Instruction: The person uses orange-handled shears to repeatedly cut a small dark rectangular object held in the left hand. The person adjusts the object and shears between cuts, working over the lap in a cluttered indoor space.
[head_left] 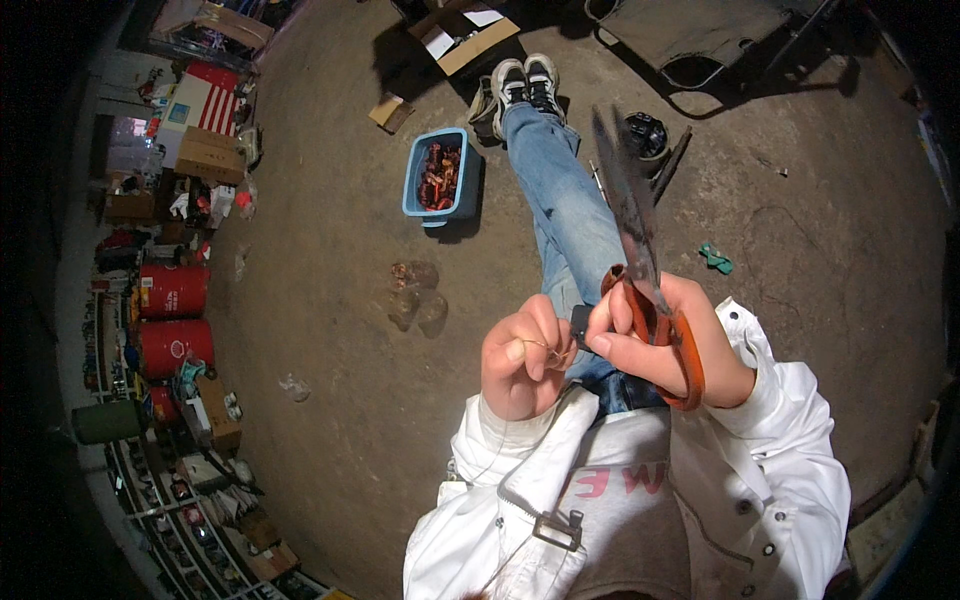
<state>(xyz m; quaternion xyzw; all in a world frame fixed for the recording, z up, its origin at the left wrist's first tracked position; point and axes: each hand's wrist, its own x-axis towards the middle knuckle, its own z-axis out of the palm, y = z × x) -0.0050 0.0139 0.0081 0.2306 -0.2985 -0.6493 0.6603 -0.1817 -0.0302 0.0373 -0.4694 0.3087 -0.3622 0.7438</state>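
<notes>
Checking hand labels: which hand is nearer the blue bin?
Left. The left hand is below and right of the blue bin; the right hand, holding scissors, is farther right.

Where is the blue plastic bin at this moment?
In the head view, the blue bin stands on the concrete floor at upper centre, to the left of the person's outstretched leg, and a small cardboard piece lies just beyond it.

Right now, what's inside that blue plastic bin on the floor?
The blue bin holds a heap of small reddish-brown, copper-coloured pieces, too small to identify. Only the top layer shows; the bin's bottom and anything under the heap are covered.
</notes>
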